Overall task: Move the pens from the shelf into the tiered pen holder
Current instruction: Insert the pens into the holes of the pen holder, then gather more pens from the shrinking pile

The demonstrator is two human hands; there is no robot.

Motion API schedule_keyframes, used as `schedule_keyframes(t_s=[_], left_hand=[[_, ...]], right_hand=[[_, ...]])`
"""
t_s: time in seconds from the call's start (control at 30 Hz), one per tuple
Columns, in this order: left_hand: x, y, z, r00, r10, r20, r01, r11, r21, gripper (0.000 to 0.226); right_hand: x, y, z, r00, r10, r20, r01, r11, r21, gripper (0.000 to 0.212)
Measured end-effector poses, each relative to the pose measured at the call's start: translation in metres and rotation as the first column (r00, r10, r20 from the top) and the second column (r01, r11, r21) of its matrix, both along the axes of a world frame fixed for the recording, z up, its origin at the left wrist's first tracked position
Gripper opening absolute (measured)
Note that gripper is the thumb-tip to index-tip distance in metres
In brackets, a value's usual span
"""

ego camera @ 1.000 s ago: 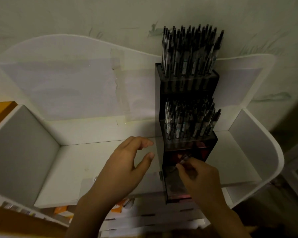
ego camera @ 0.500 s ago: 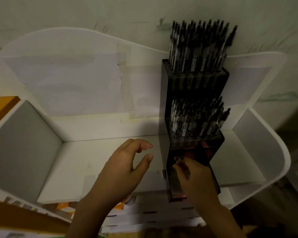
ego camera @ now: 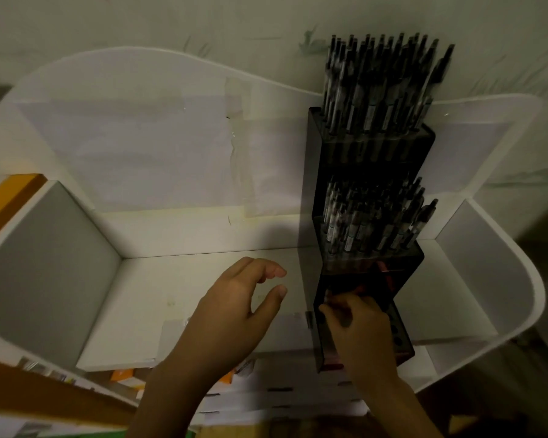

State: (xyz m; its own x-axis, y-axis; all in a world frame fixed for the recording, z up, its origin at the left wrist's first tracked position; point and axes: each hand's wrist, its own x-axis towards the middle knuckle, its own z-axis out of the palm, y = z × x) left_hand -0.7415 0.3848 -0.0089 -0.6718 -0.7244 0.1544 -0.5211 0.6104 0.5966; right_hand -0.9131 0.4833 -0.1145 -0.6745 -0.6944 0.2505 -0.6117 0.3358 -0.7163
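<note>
A black tiered pen holder [ego camera: 370, 197] stands on the white shelf [ego camera: 184, 298], right of centre, against the back panel. Its top tier and middle tier are packed with upright pens [ego camera: 380, 86] (caps up). The right hand [ego camera: 358, 330], fingers curled, reaches into the lowest tier; whether this grip encloses a pen cannot be told. The left hand [ego camera: 234, 314] hovers released over the bare shelf floor, just left of the holder.
</note>
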Motion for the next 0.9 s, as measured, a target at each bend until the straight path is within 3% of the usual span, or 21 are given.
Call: schedule_keyframes(t_s=[0.23, 0.37, 0.5, 0.63, 0.9], left_hand=[[-0.002, 0.003, 0.005, 0.990, -0.014, 0.140, 0.027, 0.995, -0.094, 0.037], [0.000, 0.007, 0.006, 0.981, 0.018, 0.194, 0.015, 0.986, -0.167, 0.039], [0.007, 0.012, 0.007, 0.965, 0.073, 0.252, -0.016, 0.975, -0.222, 0.041], [0.024, 0.020, 0.014, 0.940, 0.169, 0.298, -0.079, 0.953, -0.292, 0.044], [0.083, 0.038, 0.046, 0.828, 0.430, 0.360, -0.285, 0.875, -0.391, 0.050]], right_hand=[[0.003, 0.012, 0.036, 0.998, 0.029, -0.057, -0.018, 0.984, 0.178, 0.025], [0.011, 0.020, 0.069, 0.988, 0.135, -0.073, -0.105, 0.941, 0.320, 0.023], [0.023, 0.021, 0.100, 0.949, 0.311, -0.048, -0.278, 0.899, 0.337, 0.026], [0.037, 0.007, 0.126, 0.853, 0.494, -0.167, -0.435, 0.851, 0.294, 0.035], [0.067, -0.038, 0.166, 0.572, 0.738, -0.358, -0.663, 0.673, 0.327, 0.045]])
